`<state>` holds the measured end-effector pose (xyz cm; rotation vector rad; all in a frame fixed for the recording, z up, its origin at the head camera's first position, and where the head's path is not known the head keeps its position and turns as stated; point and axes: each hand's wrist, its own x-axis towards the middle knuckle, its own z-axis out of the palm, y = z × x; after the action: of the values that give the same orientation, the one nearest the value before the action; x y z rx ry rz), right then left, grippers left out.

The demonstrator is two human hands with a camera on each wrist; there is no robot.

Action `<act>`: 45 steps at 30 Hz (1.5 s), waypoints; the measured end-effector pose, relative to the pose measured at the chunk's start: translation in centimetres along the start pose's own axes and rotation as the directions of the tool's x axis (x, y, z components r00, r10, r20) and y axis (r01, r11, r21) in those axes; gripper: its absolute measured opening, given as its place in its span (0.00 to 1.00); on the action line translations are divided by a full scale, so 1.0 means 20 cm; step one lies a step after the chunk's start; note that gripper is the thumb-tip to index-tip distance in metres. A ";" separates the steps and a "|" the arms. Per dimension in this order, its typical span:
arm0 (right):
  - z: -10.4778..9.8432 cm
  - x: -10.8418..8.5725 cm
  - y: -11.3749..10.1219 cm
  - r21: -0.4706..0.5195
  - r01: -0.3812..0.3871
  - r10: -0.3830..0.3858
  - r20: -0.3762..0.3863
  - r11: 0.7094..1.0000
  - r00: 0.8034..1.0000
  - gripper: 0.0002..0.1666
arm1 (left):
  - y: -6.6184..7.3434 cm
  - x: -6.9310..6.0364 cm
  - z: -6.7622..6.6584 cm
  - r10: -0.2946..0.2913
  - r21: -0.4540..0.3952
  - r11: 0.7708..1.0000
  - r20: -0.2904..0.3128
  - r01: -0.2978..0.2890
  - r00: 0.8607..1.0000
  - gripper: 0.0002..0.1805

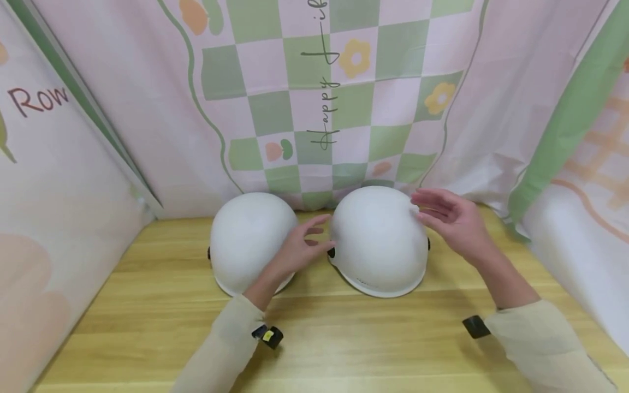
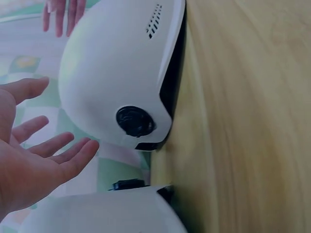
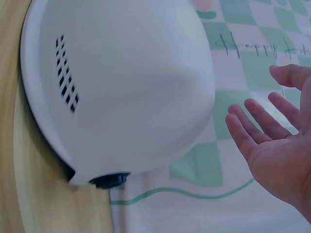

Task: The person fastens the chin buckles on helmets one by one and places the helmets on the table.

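Two white helmets stand side by side, dome up, on a wooden table. Around the right helmet [image 1: 378,240] my two hands are spread, one at each side. My left hand [image 1: 306,245] hovers between the helmets, its fingers loosely extended near the black round knob [image 2: 135,121] on the right helmet's side. Fingers apart and slightly bent, my right hand [image 1: 454,221] is beside the dome's upper right; the right wrist view shows a gap between it and the shell. Small vent holes [image 3: 66,73] mark the front. The left helmet [image 1: 250,240] is partly hidden behind my left forearm.
The wood-grain table [image 1: 344,338] reaches forward to a hanging checked cloth [image 1: 309,109] right behind the helmets. Printed cloth walls rise at the left [image 1: 64,191] and the right [image 1: 580,262]. A small black device [image 1: 271,337] is strapped at the left wrist, another [image 1: 475,326] at the right.
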<state>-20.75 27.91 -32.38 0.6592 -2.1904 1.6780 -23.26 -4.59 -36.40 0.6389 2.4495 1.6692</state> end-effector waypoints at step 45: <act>0.72 0.08 -0.05 -0.006 -0.193 0.177 0.427 0.981 0.887 0.39 | -0.04 -0.26 -0.59 0.084 0.234 0.972 -0.371 0.006 0.925 0.30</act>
<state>-21.06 13.51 -34.72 0.9293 -2.5996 1.8070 -22.61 -17.13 -33.26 0.4192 2.9539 1.6687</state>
